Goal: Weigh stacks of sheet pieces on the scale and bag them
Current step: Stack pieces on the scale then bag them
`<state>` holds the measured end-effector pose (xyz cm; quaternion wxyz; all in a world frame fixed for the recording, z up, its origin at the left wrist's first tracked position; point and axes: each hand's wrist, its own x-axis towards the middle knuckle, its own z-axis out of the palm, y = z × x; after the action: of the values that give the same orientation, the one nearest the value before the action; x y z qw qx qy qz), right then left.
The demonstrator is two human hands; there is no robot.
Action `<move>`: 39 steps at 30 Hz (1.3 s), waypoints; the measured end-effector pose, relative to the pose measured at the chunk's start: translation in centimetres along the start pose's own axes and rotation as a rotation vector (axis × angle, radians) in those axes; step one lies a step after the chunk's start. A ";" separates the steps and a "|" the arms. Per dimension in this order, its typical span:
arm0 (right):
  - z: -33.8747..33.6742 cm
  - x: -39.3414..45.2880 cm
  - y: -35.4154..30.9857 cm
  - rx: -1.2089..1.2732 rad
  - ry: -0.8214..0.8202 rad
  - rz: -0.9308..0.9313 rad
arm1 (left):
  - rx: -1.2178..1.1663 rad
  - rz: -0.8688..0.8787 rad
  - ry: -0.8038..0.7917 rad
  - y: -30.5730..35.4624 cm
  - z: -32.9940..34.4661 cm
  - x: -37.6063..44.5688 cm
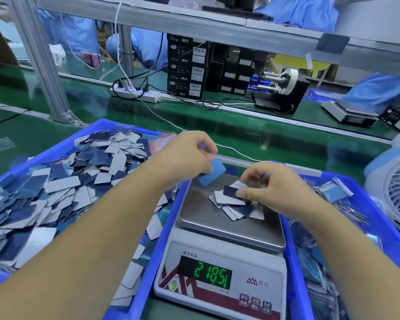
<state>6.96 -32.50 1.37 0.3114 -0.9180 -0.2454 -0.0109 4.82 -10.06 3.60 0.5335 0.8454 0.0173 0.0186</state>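
Note:
A white digital scale (219, 271) with a steel pan (203, 218) stands in front of me; its green display reads 218.51. A loose pile of grey and dark blue sheet pieces (236, 207) lies on the pan. My right hand (270, 188) pinches a dark blue piece at the top of that pile. Above the pan's far left corner, my left hand (189, 155) grips a light blue sheet piece (211, 173). The blue bin (62, 144) on the left is heaped with several more pieces.
A second blue bin (376, 211) on the right holds filled clear bags (333, 192). A white fan (397, 192) stands at the right edge. Beyond lie a green conveyor, a power strip (136, 93), black boxes, a label dispenser (280, 88) and another scale (349, 113).

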 end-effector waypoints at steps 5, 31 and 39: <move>-0.8 0.1 0.7 0.078 -0.046 0.062 | 0.017 0.108 -0.197 0.6 2.7 -1.1; -1.6 -0.8 -0.6 -0.063 -0.249 0.358 | 0.827 0.016 -0.434 3.7 4.7 -0.6; -1.5 -0.8 -0.5 -0.081 -0.231 0.353 | 0.718 0.043 -0.428 3.3 4.5 -0.9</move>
<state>6.25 -33.41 2.74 0.2411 -0.9536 -0.1144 0.1391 4.22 -15.58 4.60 0.1959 0.9626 -0.1063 -0.1538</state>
